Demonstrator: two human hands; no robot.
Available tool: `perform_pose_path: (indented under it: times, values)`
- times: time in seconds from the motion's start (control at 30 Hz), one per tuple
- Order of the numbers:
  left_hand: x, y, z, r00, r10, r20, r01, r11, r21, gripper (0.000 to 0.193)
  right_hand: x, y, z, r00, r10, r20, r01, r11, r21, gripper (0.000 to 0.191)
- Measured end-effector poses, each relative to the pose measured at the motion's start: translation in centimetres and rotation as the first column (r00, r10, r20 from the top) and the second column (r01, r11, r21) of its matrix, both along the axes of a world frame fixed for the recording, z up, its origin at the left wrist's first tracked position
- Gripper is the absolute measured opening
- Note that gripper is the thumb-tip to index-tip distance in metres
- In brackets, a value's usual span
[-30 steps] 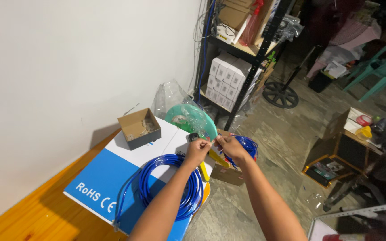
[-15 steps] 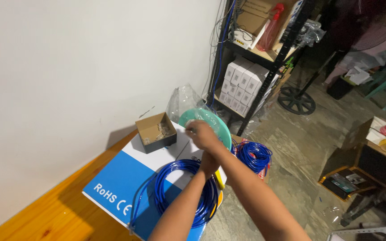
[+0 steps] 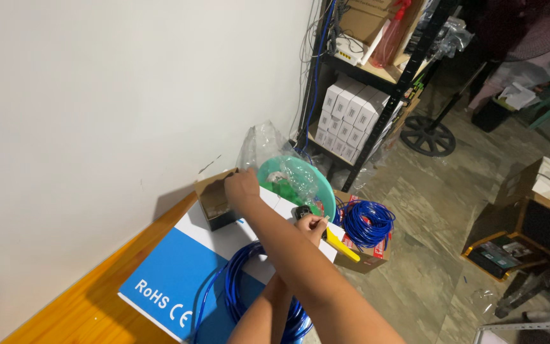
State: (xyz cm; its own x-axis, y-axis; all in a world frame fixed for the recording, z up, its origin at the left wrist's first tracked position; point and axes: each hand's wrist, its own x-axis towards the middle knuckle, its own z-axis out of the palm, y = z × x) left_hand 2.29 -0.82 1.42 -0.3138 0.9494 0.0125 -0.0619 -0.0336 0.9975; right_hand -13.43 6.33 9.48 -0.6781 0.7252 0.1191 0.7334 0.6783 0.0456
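Right hand point(image 3: 242, 186): was reached over the small brown box point(image 3: 214, 205); grip hidden, cannot be told.
Left hand point(image 3: 313, 224): was closed on a small black tool point(image 3: 302, 212), nearer the body.

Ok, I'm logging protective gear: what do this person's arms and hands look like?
Both forearms are bare as far as the frame shows, with no sleeves in view. The right hand and left hand wear no gloves, and no watch, bracelet or ring shows.
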Motion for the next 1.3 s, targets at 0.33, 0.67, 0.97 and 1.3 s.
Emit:
perform_pose_path:
  times: [0.33,0.67,0.97,1.3]
  values:
    - [0.5,0.7,-1.2,0.998,0.025,0.057,-0.025,1.0,0.003,0.02,-1.2,-0.4,-0.7,0.998,0.005,0.07,-0.004,1.0,-0.027,0.02]
    - [0.4,0.6,-0.9,0.999,0.02,0.038,-0.019,1.0,-0.015,0.02,-1.3,-0.5,-0.5,0.994,-0.033,0.108,0.046,0.992,-0.115,0.019]
    - [-0.1,0.6,-1.3,0.998,-0.036,0.044,0.035,0.999,0.025,0.021,0.0,-0.6,0.9,0.998,0.003,-0.063,-0.018,0.973,-0.232,0.022]
    - [-0.7,2.4,-4.3,0.984,-0.123,-0.125,0.1,0.979,-0.179,0.013,15.8,0.5,4.7,0.542,-0.391,-0.744,-0.451,0.612,-0.65,0.029]
